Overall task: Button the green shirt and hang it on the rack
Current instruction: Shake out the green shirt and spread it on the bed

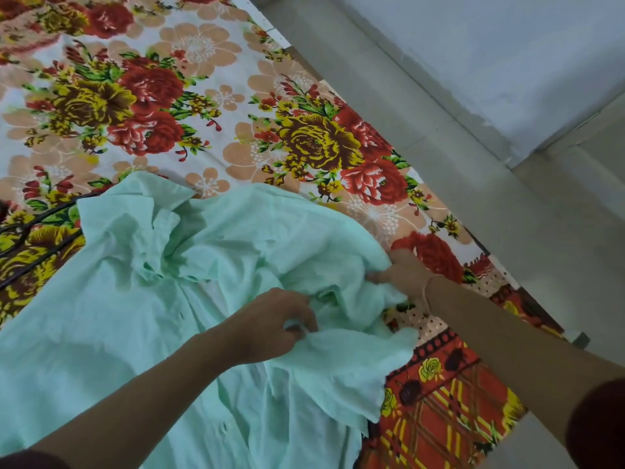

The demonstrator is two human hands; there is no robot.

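Observation:
The pale green shirt (111,299) lies rumpled on a flowered bed sheet (203,96), collar toward the far side, front partly open with small dark buttons along the placket. My left hand (270,324) pinches a fold of the shirt's cloth near its middle. At the shirt's right edge, my right hand (404,274) grips a bunch of the fabric. No rack is in view.
A black hanger (37,218) lies on the sheet at the left, partly under the shirt. The bed's right edge runs diagonally, with grey tiled floor (456,147) and a pale wall (507,45) beyond it.

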